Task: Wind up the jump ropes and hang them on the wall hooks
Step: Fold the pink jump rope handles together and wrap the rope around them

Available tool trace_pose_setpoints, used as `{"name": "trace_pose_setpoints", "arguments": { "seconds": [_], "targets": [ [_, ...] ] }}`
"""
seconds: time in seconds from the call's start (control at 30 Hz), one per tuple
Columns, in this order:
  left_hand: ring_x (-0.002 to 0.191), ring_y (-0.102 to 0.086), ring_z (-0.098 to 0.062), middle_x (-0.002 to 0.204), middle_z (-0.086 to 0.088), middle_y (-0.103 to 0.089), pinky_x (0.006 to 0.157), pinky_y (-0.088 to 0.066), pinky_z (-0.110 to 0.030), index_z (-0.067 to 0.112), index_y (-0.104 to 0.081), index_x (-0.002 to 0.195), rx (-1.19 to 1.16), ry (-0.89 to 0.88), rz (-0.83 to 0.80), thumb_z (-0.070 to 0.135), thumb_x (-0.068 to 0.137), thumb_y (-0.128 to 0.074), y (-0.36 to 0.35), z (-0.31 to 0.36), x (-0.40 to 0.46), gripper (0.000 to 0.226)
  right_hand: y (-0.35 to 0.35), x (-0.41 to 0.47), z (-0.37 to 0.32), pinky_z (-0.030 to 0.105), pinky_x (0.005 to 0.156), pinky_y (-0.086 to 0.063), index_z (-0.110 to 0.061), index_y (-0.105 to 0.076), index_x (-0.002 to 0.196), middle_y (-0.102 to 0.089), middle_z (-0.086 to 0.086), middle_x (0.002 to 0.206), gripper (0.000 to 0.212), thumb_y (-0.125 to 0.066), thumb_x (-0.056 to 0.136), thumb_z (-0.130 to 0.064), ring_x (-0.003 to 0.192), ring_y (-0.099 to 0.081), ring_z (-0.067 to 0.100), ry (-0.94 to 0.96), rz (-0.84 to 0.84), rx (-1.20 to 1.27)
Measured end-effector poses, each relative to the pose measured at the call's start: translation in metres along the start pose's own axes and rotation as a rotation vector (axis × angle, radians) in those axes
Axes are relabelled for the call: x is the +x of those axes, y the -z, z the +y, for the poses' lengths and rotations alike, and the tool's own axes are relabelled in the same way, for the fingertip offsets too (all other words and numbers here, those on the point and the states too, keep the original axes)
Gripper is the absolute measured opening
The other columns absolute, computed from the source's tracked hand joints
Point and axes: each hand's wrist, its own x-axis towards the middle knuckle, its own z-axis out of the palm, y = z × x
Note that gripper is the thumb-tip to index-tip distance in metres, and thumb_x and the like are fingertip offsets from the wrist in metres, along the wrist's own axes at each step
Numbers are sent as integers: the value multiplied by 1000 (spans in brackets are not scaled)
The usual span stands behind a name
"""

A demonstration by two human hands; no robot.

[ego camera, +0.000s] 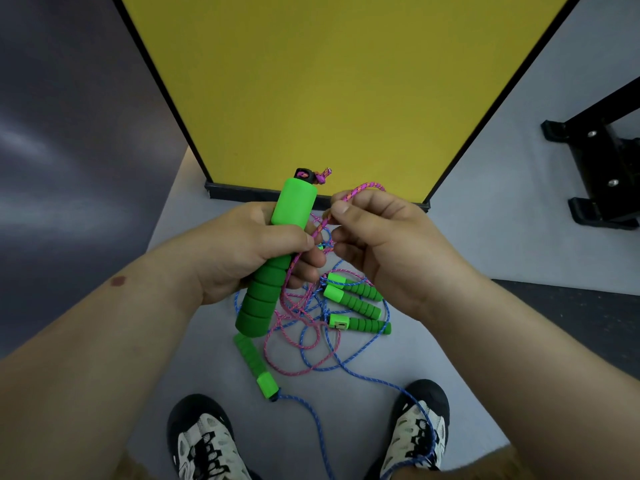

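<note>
Left hand [242, 251] grips green handle [277, 258]; right hand [384, 244] pinches pink rope [325, 220] beside it.

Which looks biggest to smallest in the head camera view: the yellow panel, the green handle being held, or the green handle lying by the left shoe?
1. Yellow panel.
2. Held green handle, enlarged by nearness to the camera.
3. Green handle on the floor, possibly the same true size.

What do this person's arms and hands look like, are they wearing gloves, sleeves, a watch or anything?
Both hands, the left hand and the right hand, are bare: no gloves, rings or watch show. The forearms are bare too, with no sleeves in view. The left forearm has a small dark round mark near the wrist. The fingernails that show are short and unpainted.
</note>
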Motion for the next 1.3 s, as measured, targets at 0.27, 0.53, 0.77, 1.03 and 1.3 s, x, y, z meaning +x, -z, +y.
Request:
{"name": "trace_pose_setpoints", "arguments": {
  "seconds": [0.27,0.53,0.77,1.03,1.3],
  "targets": [
    [66,-70,-20,77,-11,-73,60,-60,-30,5,-61,94,-5,0,-7,1,97,-56,1,-1,-1,7,12,8,-14,23,63,-53,-13,-65,87,-63,4,77,9,-65,96,-11,64,-59,12,68,161,118],
    [65,-70,-20,76,-12,-73,58,-58,-30,3,-60,93,-1,-4,3,0,96,-57,1,-2,-1,6,12,8,-14,24,61,-53,-12,-62,90,-65,4,78,8,-65,97,-16,61,-59,11,21,155,159],
    [64,-70,-19,75,-10,-73,60,-59,-29,4,-62,92,10,1,-4,0,95,-58,-1,-2,0,7,-1,0,3,25,67,-52,-13,-63,79,-62,5,73,17,-64,96,-11,64,-59,13,-59,-56,13],
    [67,-71,-19,78,-10,-74,62,-60,-30,4,-60,97,3,10,-4,1,96,-57,1,-1,-1,4,4,4,-4,22,62,-53,-11,-65,87,-64,4,75,8,-64,95,-9,64,-60,12,4,88,63],
    [67,-71,-19,77,-10,-74,62,-60,-31,5,-60,94,10,5,-10,0,95,-60,0,-1,-1,5,19,10,-21,24,64,-55,-12,-60,90,-62,6,82,8,-67,95,-13,63,-59,12,74,221,200]
  ]
}}
